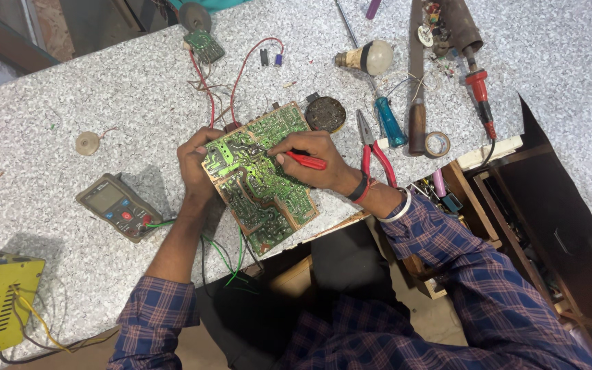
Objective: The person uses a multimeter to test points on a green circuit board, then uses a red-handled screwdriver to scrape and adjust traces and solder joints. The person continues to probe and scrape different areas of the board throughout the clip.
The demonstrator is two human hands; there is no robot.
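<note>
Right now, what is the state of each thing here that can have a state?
Left hand: steadies the edge of the green circuit board.
Right hand: grip shut on a red probe, tip on the board.
Circuit board: solder side up, tilted on the table.
Multimeter: lies flat, leads plugged in.
Red-handled pliers: lie unused.
Bulb: lies on its side, unlit.

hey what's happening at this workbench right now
A person in a plaid shirt is working on a green circuit board lying solder-side up on a speckled table. Their left hand steadies the board's left edge, while the right hand presses a red probe against it. A grey multimeter sits to the left; red-handled pliers and a blue screwdriver lie to the right.
</note>
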